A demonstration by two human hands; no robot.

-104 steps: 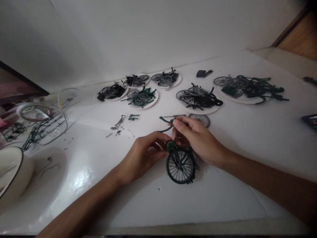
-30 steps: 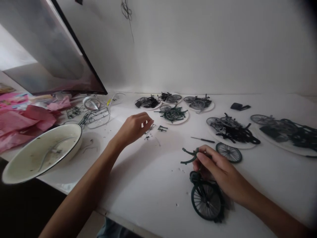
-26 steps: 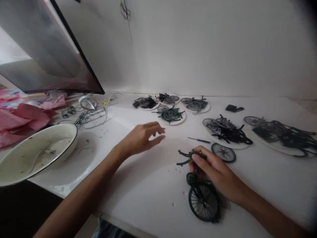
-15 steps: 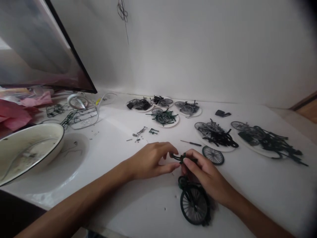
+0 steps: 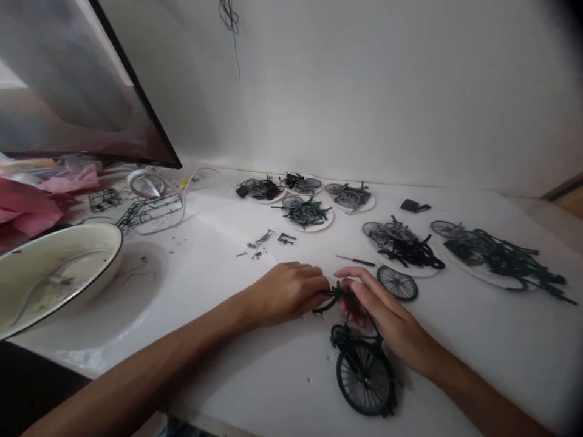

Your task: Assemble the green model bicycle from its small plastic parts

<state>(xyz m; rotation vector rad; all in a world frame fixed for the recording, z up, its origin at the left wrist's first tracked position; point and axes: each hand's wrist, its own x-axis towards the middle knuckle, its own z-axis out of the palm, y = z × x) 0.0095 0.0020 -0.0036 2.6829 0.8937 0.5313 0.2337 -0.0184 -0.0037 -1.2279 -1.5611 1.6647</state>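
A dark green model bicycle (image 5: 365, 376) with one spoked wheel fitted stands at the table's near side, its frame rising between my hands. My left hand (image 5: 291, 288) is closed, pinching the thin curved end of the frame from the left. From the right, my right hand (image 5: 394, 321) grips the upper frame, with the index finger stretched out above it and the other fingers curled behind. My fingers hide part of the frame. A loose spoked wheel (image 5: 398, 283) lies just beyond my right hand, close to a thin screwdriver (image 5: 356, 260).
Several white plates, such as this one (image 5: 314, 228), bear bicycle parts towards the back and right. Small metal pieces (image 5: 260, 241) lie mid-table. An enamel basin (image 5: 119, 243), a plastic parts frame (image 5: 157, 209), a tape roll (image 5: 146, 183) and a monitor (image 5: 64, 79) are at left.
My left hand's fingers, apart before, have closed on the frame's curved end. The frame has turned between my hands, and my right index finger has lifted and straightened.
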